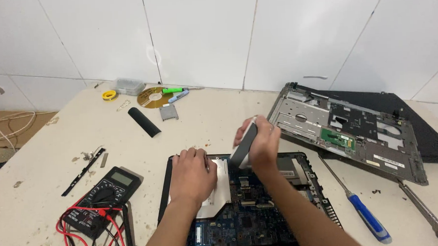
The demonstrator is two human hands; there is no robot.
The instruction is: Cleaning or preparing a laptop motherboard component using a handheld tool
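Head view: opened laptop base (261, 218) sits at lower centre of the frame on the desk (209, 123), blue circuit board exposed. Left hand (194, 175) lies palm down, fingers curled, pressing on the silver optical drive (219, 193) that sits in the left part of the base; it grips nothing. Right hand (263, 143) is closed around a flat grey-black hard drive (244, 145), held tilted on edge just above the base, right of the left hand.

Right of the frame: removed palmrest cover (345, 133) lies upside down, leaning on a black laptop lid (423, 125). A blue-handled screwdriver (360, 208) lies just right of the base; a second tool with a black handle (426, 213) is at the lower right edge.

Lower left: black multimeter (102, 195) with red and black leads (70, 232). A thin black strip (84, 171) lies above it.

Upper left, near the tiled wall: black cylinder (143, 121), gold disc (152, 97), green marker (175, 90), yellow tape roll (110, 95), clear plastic box (129, 85).
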